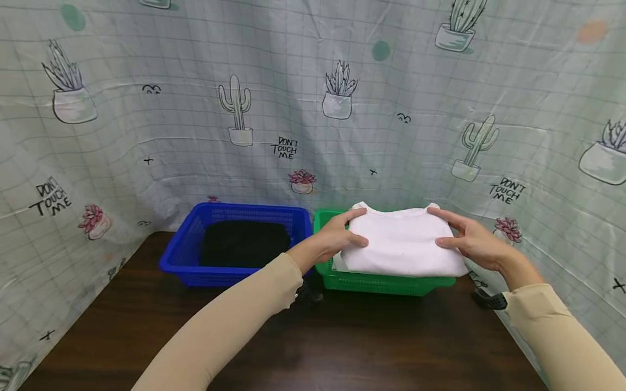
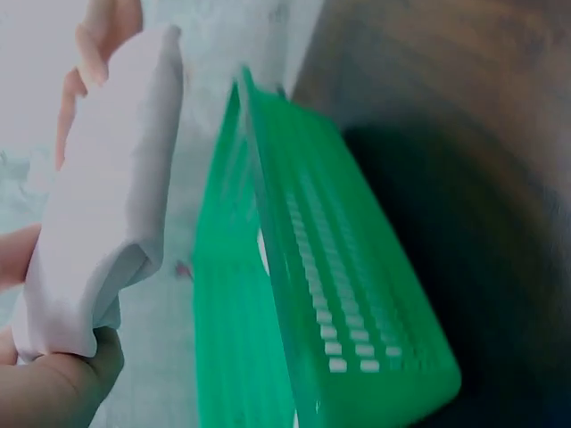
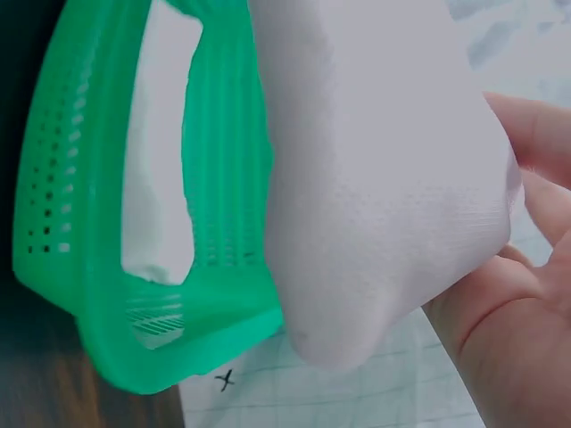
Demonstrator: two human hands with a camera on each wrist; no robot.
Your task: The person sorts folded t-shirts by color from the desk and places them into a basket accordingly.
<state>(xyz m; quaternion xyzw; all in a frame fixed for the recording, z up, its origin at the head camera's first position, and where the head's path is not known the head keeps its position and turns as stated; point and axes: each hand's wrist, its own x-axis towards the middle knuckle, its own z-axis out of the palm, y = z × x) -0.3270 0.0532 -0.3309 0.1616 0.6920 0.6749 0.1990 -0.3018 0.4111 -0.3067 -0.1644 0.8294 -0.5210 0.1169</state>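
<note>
A folded white shirt, its neckline at the far edge, is held up over the green basket. My left hand grips its left side, thumb on top and the other fingers around the edge. The right hand pinches the opposite side in the same way. In the left wrist view the shirt hangs apart from the basket. Inside the basket, the right wrist view shows another folded white cloth lying below the held shirt.
A blue basket stands left of the green one, with dark folded cloth in it. Both are on a dark wooden table. A curtain printed with cacti hangs close behind and along the sides.
</note>
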